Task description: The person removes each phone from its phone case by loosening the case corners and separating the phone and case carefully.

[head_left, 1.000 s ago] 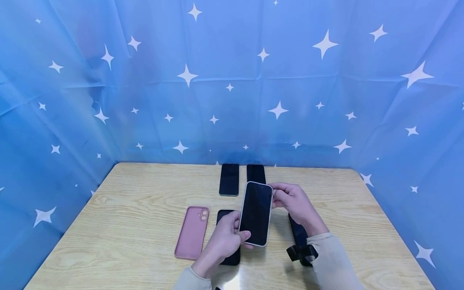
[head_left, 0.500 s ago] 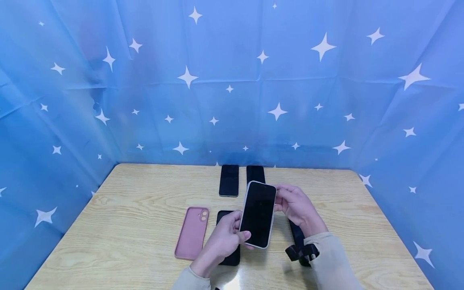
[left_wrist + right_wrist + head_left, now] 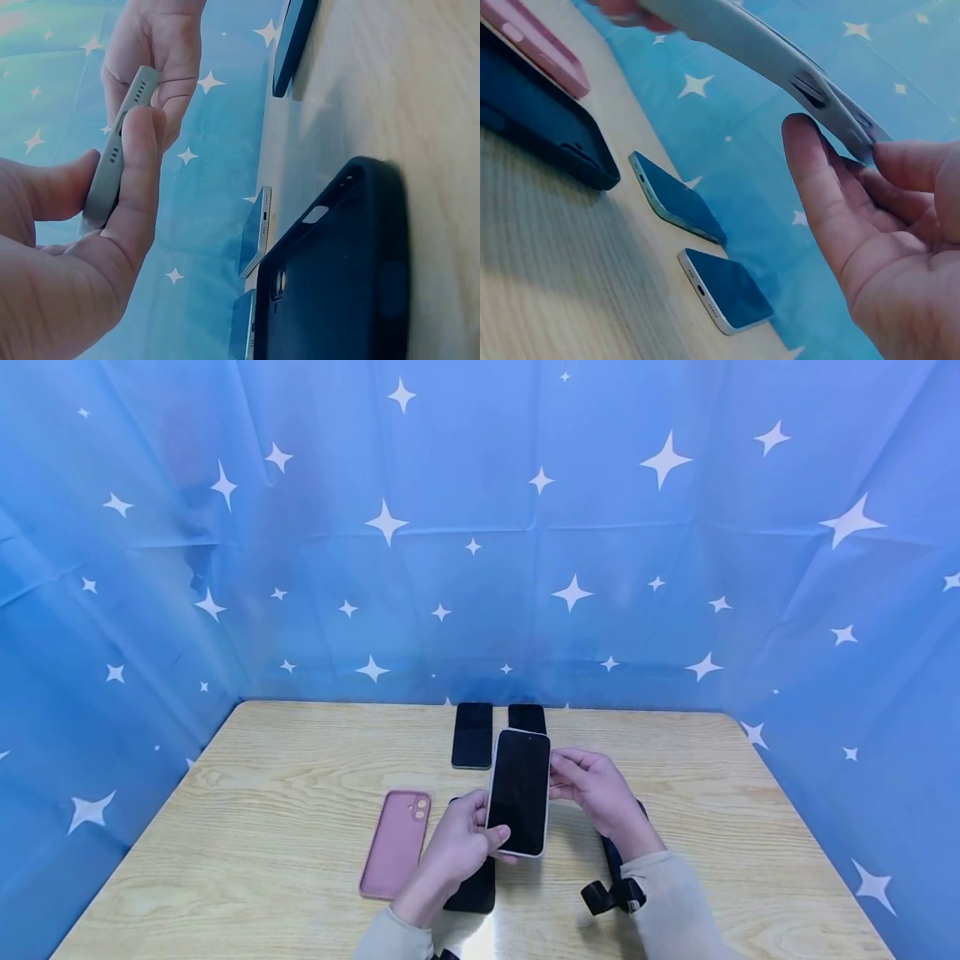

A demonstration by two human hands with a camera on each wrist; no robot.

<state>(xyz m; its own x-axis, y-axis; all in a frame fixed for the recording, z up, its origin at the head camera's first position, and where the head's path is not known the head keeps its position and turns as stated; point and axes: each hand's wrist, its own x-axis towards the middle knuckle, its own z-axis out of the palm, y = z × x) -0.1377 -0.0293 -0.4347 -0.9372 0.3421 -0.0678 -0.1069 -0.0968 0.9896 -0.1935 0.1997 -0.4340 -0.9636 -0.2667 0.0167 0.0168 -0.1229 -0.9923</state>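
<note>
Phone (image 3: 519,789) sits mostly inside a pale case (image 3: 742,41), but 1 side looks unsettled

Just below the middle of the head view, the phone is up off the table (image 3: 285,802), screen toward the person, with the pale case around it. The left hand (image 3: 459,842) grasps the lower left part, thumb over the screen's bottom corner and fingers behind. The right hand (image 3: 596,787) pinches the edge at the upper right; in the right wrist view its thumb and fingers meet at a corner of the case, where the side bows and a dark slot shows.

From here, I'd judge the pairing of phone and case as mostly made, with that corner the part not settled. Whether the edge is being pressed on or peeled away, I cannot tell.

The rest lies apart from this work. A pink case (image 3: 396,847) lies at the lower left of centre, no phone in it. A black case (image 3: 330,262), also without a phone, lies below the left hand. 2 bare phones, a left phone (image 3: 472,737) and a right phone (image 3: 527,718), lie at the table's far edge. A dark item (image 3: 611,860) under the right forearm is too covered to name.
</note>
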